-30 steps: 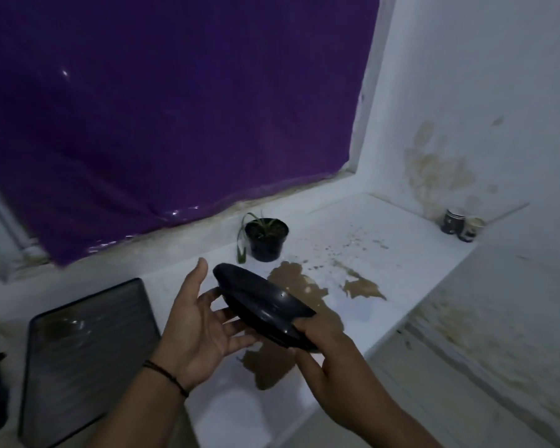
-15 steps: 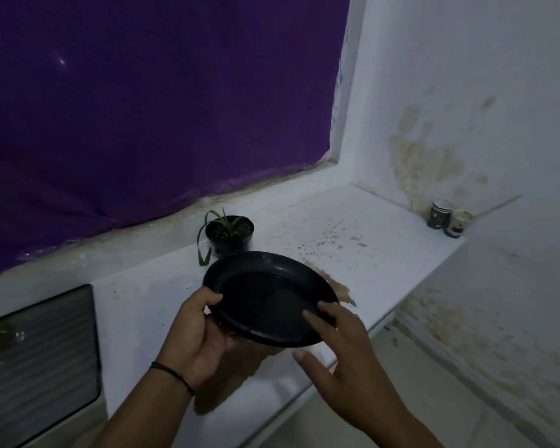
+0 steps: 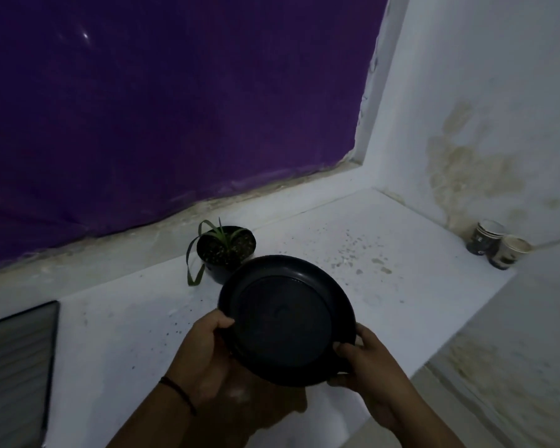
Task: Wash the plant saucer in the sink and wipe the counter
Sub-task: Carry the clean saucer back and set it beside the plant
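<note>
Since the earlier frames, both hands had closed on the saucer [image 3: 286, 320] and turned it from edge-on to face the camera, so that its round dark inside showed, and the brown puddle seen on the counter [image 3: 117, 328] a second before was mostly hidden behind the saucer and hands. The left hand [image 3: 204, 354] gripped the saucer's left rim, thumb curled over the top edge and the other fingers out of sight underneath. The right hand [image 3: 367, 360] pinched the lower right rim, with fingertips curled onto the inner lip and the thumb below the edge. A thin dark band [image 3: 178, 391] circled the left wrist. The saucer was held in the air above the white counter, in front of and partly covering a small black pot [image 3: 225, 248] with a few thin green leaves, which stood near the back by the sill. Brown specks and small splashes [image 3: 362, 253] dotted the counter to the right of the pot. Two paper cups [image 3: 495, 244] stood touching each other in the far right corner against a stained wall [image 3: 472, 169]. A purple sheet [image 3: 162, 101] covered the window above. At the left edge lay a dark ribbed panel [image 3: 15, 367] set into the counter; whether this was the sink could not be told.
</note>
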Motion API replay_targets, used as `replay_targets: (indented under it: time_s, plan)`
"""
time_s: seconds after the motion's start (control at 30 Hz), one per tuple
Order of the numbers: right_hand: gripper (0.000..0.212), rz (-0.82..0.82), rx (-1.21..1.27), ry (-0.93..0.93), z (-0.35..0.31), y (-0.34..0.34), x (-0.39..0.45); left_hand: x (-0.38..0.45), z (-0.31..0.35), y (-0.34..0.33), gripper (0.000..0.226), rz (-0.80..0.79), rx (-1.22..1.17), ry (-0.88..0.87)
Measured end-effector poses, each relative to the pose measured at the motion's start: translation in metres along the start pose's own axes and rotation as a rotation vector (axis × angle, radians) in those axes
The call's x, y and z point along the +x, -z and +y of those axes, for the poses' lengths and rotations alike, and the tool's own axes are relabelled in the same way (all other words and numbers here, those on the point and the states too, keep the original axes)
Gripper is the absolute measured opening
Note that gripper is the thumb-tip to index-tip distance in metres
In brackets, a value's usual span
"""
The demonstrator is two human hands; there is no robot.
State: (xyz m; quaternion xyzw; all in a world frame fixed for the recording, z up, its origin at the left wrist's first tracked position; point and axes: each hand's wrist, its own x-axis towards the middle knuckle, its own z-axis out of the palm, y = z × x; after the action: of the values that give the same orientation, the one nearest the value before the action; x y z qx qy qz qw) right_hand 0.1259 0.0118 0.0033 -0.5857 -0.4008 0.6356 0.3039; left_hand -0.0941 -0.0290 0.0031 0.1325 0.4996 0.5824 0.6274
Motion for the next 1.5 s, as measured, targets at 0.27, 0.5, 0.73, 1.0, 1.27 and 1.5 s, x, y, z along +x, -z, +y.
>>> replay_targets:
  time_s: [0.27, 0.5, 0.73, 1.0, 1.27, 1.5]
  plan:
    - [0.043, -0.009, -0.156, 0.041, -0.014, 0.028, 0.082, 0.071, 0.004, -0.017, 0.025, 0.14, 0.312, -0.087]
    - [0.055, -0.084, -0.41, 0.028, -0.022, 0.058, 0.182, 0.131, -0.022, -0.033, 0.038, 0.251, 0.545, -0.131]
    - [0.046, -0.293, -0.595, -0.062, -0.043, 0.067, 0.264, 0.186, -0.053, -0.042, 0.024, 0.501, 0.521, 0.041]
    - [0.03, -0.389, -0.631, -0.017, -0.041, 0.065, 0.315, 0.21, -0.066, -0.047, 0.016, 0.654, 0.531, 0.059]
    - [0.033, -0.411, -0.639, 0.039, -0.037, 0.061, 0.338, 0.212, -0.071, -0.053, 0.016, 0.706, 0.742, 0.023]
    - [0.036, -0.422, -0.816, 0.131, -0.031, 0.059, 0.35, 0.211, -0.074, -0.064, 0.027, 0.681, 0.887, -0.042]
